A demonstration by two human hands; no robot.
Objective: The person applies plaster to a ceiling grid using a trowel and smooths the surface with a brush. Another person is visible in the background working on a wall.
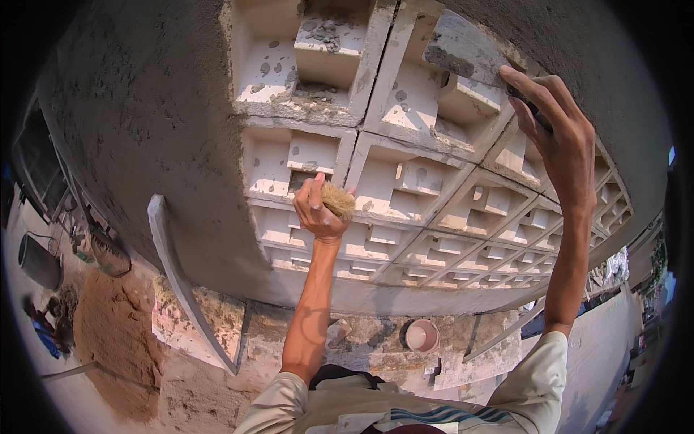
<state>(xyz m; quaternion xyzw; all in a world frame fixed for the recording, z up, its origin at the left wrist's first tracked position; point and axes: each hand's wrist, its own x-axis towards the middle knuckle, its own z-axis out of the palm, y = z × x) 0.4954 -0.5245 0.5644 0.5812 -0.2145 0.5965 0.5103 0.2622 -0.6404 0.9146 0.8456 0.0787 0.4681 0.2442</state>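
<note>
My left hand (pixel 318 211) is closed around a tan bristle brush (pixel 338 199), pressed against a white decorative ventilation block (pixel 376 184) set in the wall. My right hand (pixel 557 134) is raised higher and to the right, gripping a dark tool (pixel 531 107) whose blade is a flat grey trowel face (pixel 466 52) laid against an upper block. Grey mortar splatters dot the upper blocks (pixel 318 43). The rows of white blocks run on to the right.
Rough grey plastered wall (pixel 152 123) to the left of the blocks. Below is a ledge with a small round bowl (pixel 421 335), a long grey straightedge (pixel 184 282) leaning, a sand pile (pixel 108 325) and a dark bucket (pixel 37 262) at the left.
</note>
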